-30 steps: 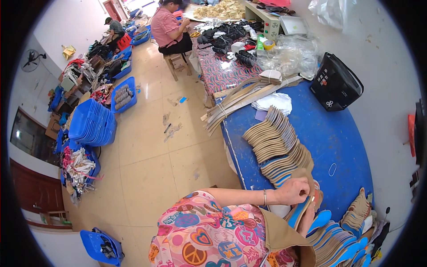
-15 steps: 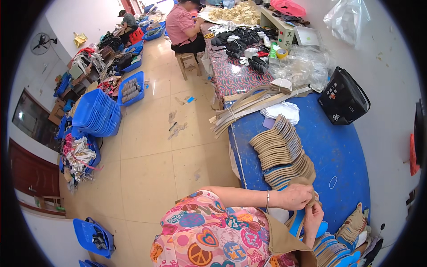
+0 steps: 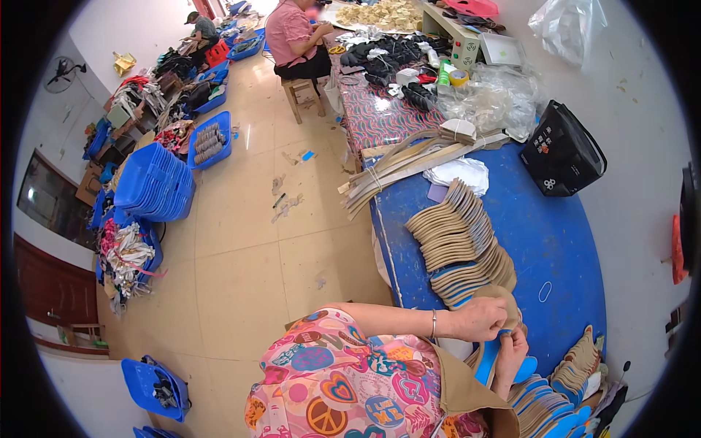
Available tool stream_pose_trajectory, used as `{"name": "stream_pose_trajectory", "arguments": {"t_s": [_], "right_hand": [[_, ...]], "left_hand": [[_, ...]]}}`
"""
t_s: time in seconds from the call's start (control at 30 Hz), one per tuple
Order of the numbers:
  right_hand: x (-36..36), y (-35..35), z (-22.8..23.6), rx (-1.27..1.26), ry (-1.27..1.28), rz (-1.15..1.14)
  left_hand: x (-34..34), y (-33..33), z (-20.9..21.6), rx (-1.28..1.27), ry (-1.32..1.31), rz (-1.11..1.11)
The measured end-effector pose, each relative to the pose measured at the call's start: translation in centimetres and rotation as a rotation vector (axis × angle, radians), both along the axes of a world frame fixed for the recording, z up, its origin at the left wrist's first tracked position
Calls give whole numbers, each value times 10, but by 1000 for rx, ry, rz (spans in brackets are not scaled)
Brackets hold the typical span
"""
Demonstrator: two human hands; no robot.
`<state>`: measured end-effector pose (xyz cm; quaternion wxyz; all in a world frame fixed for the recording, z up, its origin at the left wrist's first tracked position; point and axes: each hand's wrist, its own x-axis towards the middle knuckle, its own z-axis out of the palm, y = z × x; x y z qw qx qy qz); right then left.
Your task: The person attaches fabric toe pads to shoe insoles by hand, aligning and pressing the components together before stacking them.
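Note:
Over the near part of the blue table point(image 3: 558, 241), my left hand point(image 3: 478, 320), a bangle at its wrist, pinches a tan insole point(image 3: 502, 298). The fingers of my right hand point(image 3: 512, 354) are closed on the insole's lower part, where bits of blue show. Just beyond my hands, a long overlapping row of tan insoles point(image 3: 467, 241) lies on the table, with blue edges on some of them. Beside my right wrist is another stack of tan and blue insoles point(image 3: 551, 409). My fingertips partly hide the held piece.
Tied tan strips point(image 3: 409, 169) and a white cloth point(image 3: 460, 175) lie beyond the row. A black bag point(image 3: 562, 150) stands by the wall. A smaller insole pile point(image 3: 577, 365) sits at the right. Blue baskets point(image 3: 155, 182) line the left floor. A person in pink point(image 3: 292, 36) sits farther up.
My left hand has shifted slightly away from the right one, and more of the tan insole shows between them. The whole view has moved a little.

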<state>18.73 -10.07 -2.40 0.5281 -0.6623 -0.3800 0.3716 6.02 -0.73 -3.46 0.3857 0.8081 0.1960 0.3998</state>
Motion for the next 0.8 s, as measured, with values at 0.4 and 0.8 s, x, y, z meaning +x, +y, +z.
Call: {"name": "stream_pose_trajectory", "arguments": {"t_s": [0.4, 0.8], "right_hand": [[20, -55, -75, -213, 472, -237], [39, -79, -33, 417, 1326, -452]], "left_hand": [[-33, 36, -23, -971, -10, -483], [-81, 71, -56, -1366, -388, -460]]}}
